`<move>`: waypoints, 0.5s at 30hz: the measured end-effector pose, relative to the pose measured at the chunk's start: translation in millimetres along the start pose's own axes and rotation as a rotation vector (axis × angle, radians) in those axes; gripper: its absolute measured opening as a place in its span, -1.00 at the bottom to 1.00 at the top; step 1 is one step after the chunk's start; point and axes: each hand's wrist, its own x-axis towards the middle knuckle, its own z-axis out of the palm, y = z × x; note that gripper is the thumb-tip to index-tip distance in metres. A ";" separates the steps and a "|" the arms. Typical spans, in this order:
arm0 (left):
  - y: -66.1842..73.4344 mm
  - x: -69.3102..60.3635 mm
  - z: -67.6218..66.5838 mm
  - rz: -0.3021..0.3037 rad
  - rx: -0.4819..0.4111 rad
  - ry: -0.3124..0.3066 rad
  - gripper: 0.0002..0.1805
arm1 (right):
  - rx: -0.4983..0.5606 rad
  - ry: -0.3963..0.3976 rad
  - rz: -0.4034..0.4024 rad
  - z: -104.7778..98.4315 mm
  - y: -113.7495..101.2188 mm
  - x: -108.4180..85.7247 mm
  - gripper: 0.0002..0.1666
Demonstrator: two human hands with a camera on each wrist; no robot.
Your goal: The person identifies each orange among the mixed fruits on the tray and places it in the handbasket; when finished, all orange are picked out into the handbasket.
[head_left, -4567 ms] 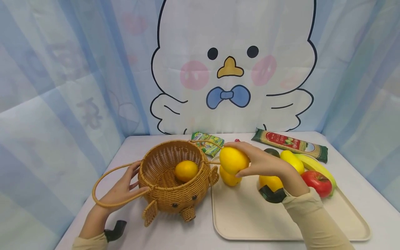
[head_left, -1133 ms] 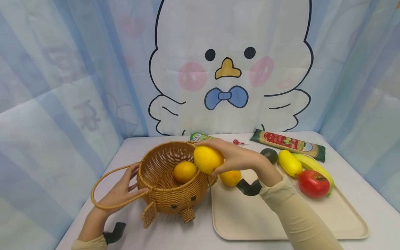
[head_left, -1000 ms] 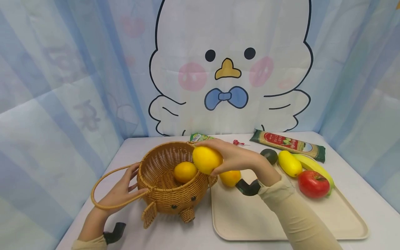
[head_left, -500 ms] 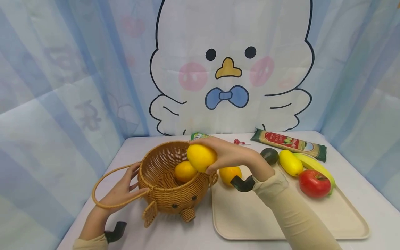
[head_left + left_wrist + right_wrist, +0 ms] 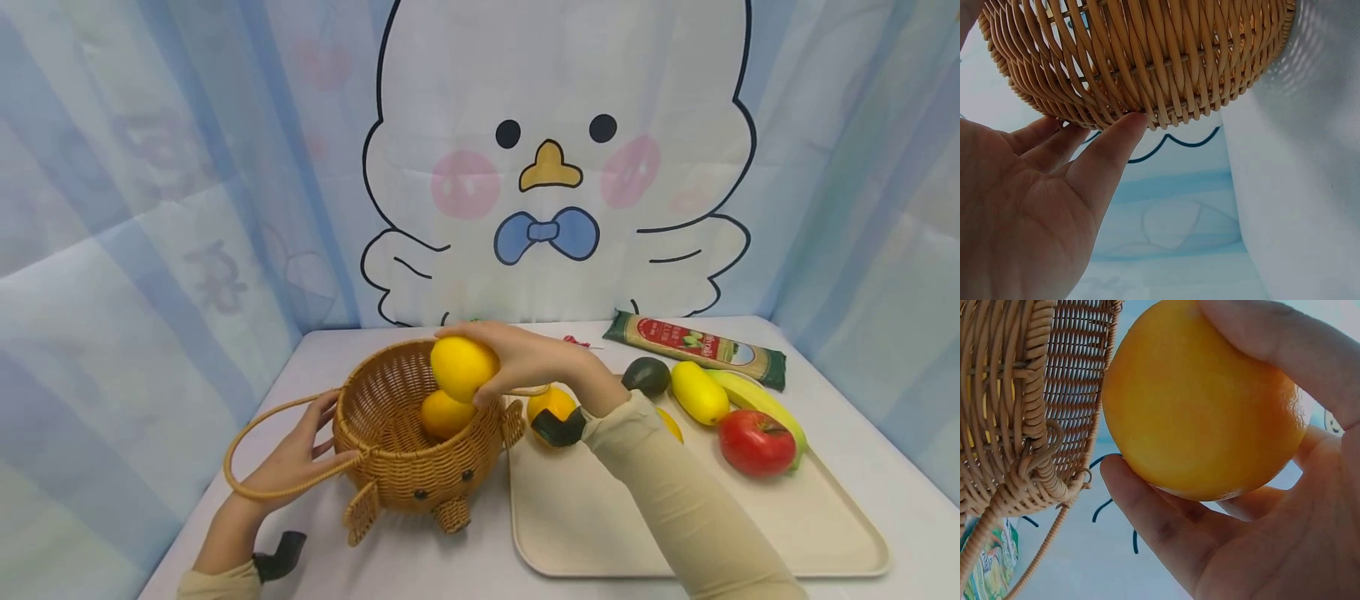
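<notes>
My right hand (image 5: 528, 360) grips a smooth, rounded yellow-orange fruit (image 5: 462, 368), mango-like in shape, over the right side of the wicker basket's opening. In the right wrist view, thumb and fingers lie on opposite sides of this fruit (image 5: 1197, 412), beside the basket's rim. The wicker basket (image 5: 427, 475) has an animal face with ears and a snout. Inside it lies another yellow-orange fruit (image 5: 444, 415), partly hidden behind the held one. My left hand (image 5: 288, 458) rests against the basket's left outer wall, below a looped handle. In the left wrist view its extended thumb and fingers touch the weave (image 5: 1160, 62).
Right of the basket, a beige tray (image 5: 592, 533) bears a yellow-orange fruit (image 5: 551, 406), a dark green avocado-like fruit (image 5: 647, 377), a yellow fruit (image 5: 699, 392), a banana (image 5: 757, 402) and a red apple (image 5: 756, 443). Behind lie a long green-ended packet (image 5: 697, 348) and a lollipop (image 5: 576, 341).
My right hand has carried the held fruit leftward from above the tray to over the basket's opening. The left hand stays against the basket.
</notes>
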 end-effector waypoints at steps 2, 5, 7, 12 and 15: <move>-0.1 0.2 -0.1 0.000 0.001 0.000 -0.05 | 0.003 -0.006 0.009 -0.4 0.1 5.7 -0.01; -0.1 0.6 -0.3 -0.003 0.004 0.001 -0.04 | 0.016 -0.017 0.002 -0.6 -0.3 16.0 0.00; 0.2 1.0 -0.5 -0.005 0.006 0.004 -0.04 | 0.015 -0.020 -0.010 -0.8 -0.9 23.0 -0.01; 0.6 1.3 -0.4 -0.012 0.001 0.001 -0.04 | -0.003 -0.027 -0.016 0.4 -3.6 37.3 -0.01; 0.1 1.1 -0.1 -0.011 -0.002 -0.001 -0.04 | -0.019 -0.034 -0.009 1.8 -5.7 44.7 0.01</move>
